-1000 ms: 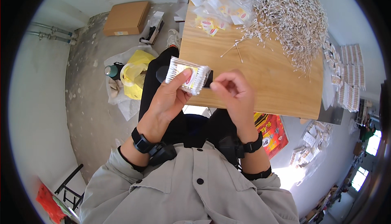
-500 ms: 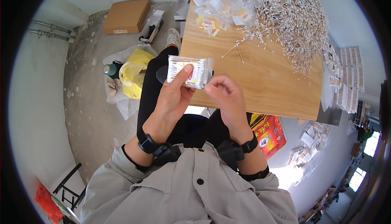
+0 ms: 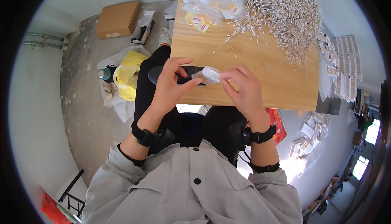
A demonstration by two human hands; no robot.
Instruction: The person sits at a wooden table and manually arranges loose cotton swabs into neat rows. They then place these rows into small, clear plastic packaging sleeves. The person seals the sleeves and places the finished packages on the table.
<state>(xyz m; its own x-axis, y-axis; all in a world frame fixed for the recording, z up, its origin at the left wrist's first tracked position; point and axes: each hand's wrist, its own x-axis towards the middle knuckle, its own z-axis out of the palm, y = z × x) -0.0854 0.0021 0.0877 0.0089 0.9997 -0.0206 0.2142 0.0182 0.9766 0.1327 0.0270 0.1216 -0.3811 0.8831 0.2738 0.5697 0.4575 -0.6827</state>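
A clear plastic pack of cotton swabs (image 3: 211, 74) is held above the near left part of the wooden table, turned so that one narrow side shows. My right hand (image 3: 246, 89) pinches its right end between thumb and fingers. At the pack's other end, clear film sticks out toward my left hand (image 3: 169, 83). The thumb and forefinger of that hand are spread apart; whether the thumb tip touches the film I cannot tell. Beneath the hands, a black flat object (image 3: 192, 70) lies at the table's left edge, partly hidden by my left hand.
A large heap of loose cotton swabs (image 3: 285, 16) covers the far right of the wooden table (image 3: 260, 85). Bags with printed cards (image 3: 201, 20) lie far left. Stacked packs (image 3: 346, 67) stand beyond the right edge. A yellow bag (image 3: 127, 77) and a cardboard box (image 3: 118, 19) sit on the floor.
The pack has gone from my left hand's grip to my right hand's pinch and turned from its broad face to a narrow side. My left fingers have opened.
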